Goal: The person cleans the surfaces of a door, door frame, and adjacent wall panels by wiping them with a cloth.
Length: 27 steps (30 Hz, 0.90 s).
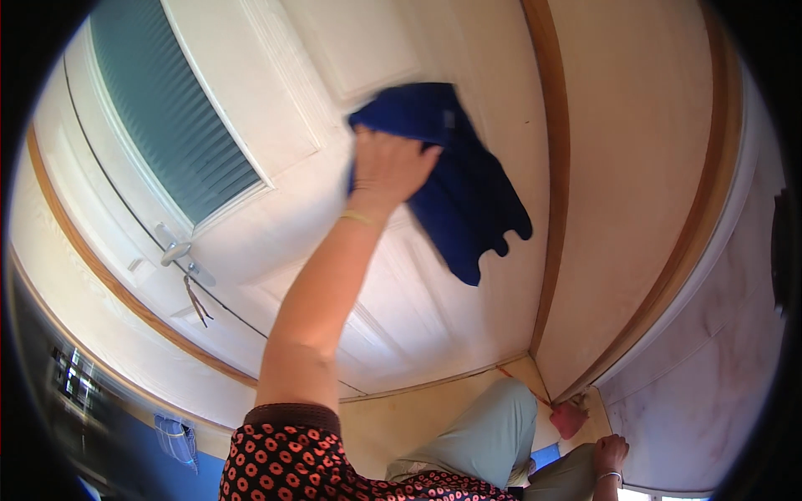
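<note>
My left hand point(391, 164) grips a dark blue cloth point(482, 206) and holds it against a white panelled door point(301, 181). The cloth's upper part is folded over my fingertips, hiding them, and its lower end hangs down to the right. A yellow band circles the left wrist. At the lower right, my right hand point(611, 454) rests by my bent knee with its fingers curled in, and I see nothing in it. A bracelet is on that wrist.
Ribbed glass point(169, 113) fills a door pane at the upper left. Below it are a metal lever handle point(175, 252) and a cord point(195, 300) hanging by the lock. Brown wooden trim point(554, 156) borders the right side. A red object point(569, 419) lies in the floor corner.
</note>
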Tool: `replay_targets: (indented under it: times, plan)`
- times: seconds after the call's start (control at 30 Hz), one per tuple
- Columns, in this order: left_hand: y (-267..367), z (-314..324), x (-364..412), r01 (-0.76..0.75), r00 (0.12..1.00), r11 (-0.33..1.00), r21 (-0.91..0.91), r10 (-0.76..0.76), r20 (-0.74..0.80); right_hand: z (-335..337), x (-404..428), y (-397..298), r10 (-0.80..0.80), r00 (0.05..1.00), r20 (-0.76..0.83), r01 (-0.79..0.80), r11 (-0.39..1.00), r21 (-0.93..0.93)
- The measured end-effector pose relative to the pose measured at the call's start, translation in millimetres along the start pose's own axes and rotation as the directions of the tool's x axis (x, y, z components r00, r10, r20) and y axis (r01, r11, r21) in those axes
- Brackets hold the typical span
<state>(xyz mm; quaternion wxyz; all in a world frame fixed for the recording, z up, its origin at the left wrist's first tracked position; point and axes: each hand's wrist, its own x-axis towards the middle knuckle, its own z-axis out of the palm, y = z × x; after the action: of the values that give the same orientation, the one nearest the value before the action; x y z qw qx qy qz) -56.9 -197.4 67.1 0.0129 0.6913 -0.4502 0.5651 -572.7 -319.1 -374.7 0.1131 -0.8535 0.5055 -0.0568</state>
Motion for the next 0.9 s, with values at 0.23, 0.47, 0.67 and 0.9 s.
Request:
replay_targets:
  times: [0.23,0.47,0.67,0.9]
  plan:
    - [-108.8,-46.1,-64.3,0.245,0.954,0.931,0.27,-0.281,0.105,4.7,1.4,9.1,-0.078,0.997,-0.003,0.078,0.996,-0.039]
    - [-158.9,-22.1,-192.2,0.247,0.944,0.842,0.48,-0.321,0.078,10.3,2.1,13.1,-0.079,0.996,-0.039,0.08,0.997,0.019]
    - [-208.0,21.5,-234.5,0.588,0.704,0.731,0.347,-0.673,0.227,8.7,5.9,1.9,-0.088,0.996,0.0,0.088,0.995,-0.045]
    - [-161.6,-19.5,-84.1,0.197,0.956,0.77,0.607,-0.288,0.054,12.1,4.1,9.8,-0.085,0.996,-0.04,0.082,0.994,-0.066]
